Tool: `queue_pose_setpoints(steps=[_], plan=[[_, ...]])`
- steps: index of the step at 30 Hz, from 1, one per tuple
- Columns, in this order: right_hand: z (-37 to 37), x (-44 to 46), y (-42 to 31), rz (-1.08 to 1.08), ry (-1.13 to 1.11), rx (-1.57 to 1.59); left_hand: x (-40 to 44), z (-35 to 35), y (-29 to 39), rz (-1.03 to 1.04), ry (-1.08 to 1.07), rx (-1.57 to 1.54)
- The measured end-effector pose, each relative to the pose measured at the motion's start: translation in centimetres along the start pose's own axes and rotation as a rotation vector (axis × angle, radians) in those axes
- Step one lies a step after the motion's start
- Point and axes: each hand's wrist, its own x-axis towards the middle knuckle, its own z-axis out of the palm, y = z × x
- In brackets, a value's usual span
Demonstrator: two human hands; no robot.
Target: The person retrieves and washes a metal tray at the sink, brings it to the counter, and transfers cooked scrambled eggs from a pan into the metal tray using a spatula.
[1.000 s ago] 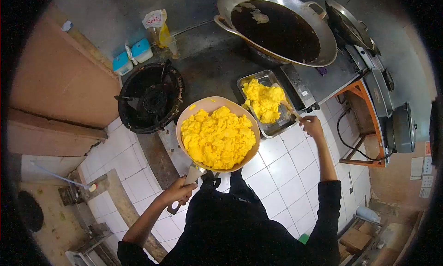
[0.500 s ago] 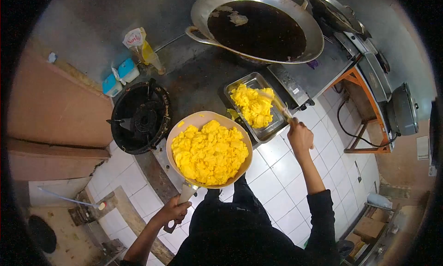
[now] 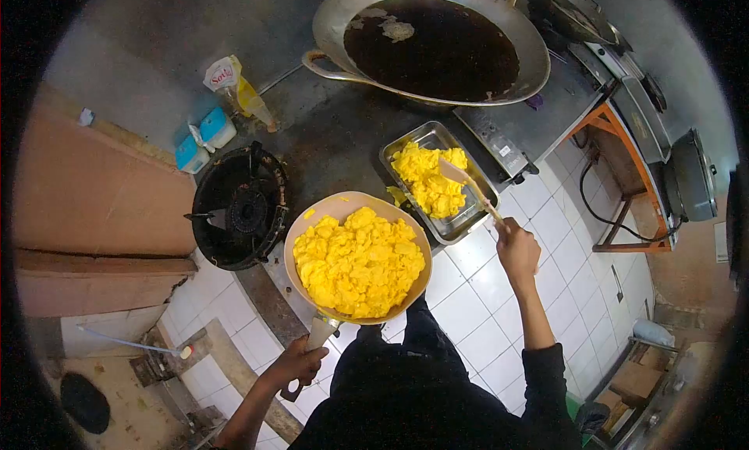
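My left hand point(image 3: 297, 363) is closed round the handle of a beige frying pan point(image 3: 427, 272), held level and heaped with yellow scrambled egg point(image 3: 357, 263). Fingers wrapped round its handle, my right hand point(image 3: 517, 246) grips a spatula point(image 3: 470, 183). The spatula's flat head touches the egg point(image 3: 429, 180) that lies in a rectangular metal tray point(image 3: 454, 235). This tray rests near the counter's front edge, just right of the pan and behind it. Bare metal shows along the tray's right side.
A large wok point(image 3: 331, 25) of dark liquid stands at the back. Left of the pan is a black burner point(image 3: 248, 208). Blue-lidded containers point(image 3: 217, 128) and a plastic pouch point(image 3: 236, 87) stand behind it. An orange-framed table point(image 3: 605, 122) is at right.
The view has shifted, so the wok, tray and burner appear further left. My right hand and the spatula have drawn back a little from the tray. The pan remains in my left hand.
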Motion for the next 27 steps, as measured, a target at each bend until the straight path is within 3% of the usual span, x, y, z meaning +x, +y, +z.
queue_pose_setpoints(steps=[3, 5, 6, 7, 9, 13, 15, 16, 21, 25, 27], plan=[[2.1, -0.3, 1.2, -0.013, -0.045, 0.139, -0.3, 0.1, 0.6, 0.007, -0.004, -0.028], [6.1, 0.3, 2.9, 0.088, -0.226, 0.424, -0.3, -0.1, 0.6, -0.021, -0.014, -0.039], [10.4, 0.8, 4.8, 0.049, -0.190, 0.563, -0.2, -0.2, 0.6, -0.025, -0.017, -0.037], [9.6, 0.8, 3.6, 0.082, -0.246, 0.600, -0.1, -0.5, 0.5, -0.046, -0.014, -0.012], [10.6, 1.1, 2.6, 0.037, -0.137, 0.459, 0.0, -0.4, 0.5, -0.071, -0.010, 0.013], [12.7, 2.4, 1.9, 0.117, -0.051, 0.489, -0.5, 0.2, 0.8, -0.033, 0.022, -0.052], [14.5, 4.1, 2.7, 0.245, 0.009, 0.835, -0.4, 0.1, 0.8, -0.041, 0.028, -0.016], [15.1, 5.0, 3.0, 0.226, 0.075, 0.686, -0.2, 0.0, 0.6, -0.054, 0.019, -0.044], [14.6, 7.5, 3.2, 0.271, 0.233, 0.528, -0.2, 0.1, 0.6, -0.080, -0.005, -0.065], [13.6, 9.7, 3.0, 0.407, 0.062, 0.576, -0.1, -0.1, 0.2, -0.068, 0.007, -0.014], [14.4, 10.1, 3.4, 0.270, 0.255, 0.481, 0.1, -0.1, 0.2, -0.016, 0.004, -0.028]])
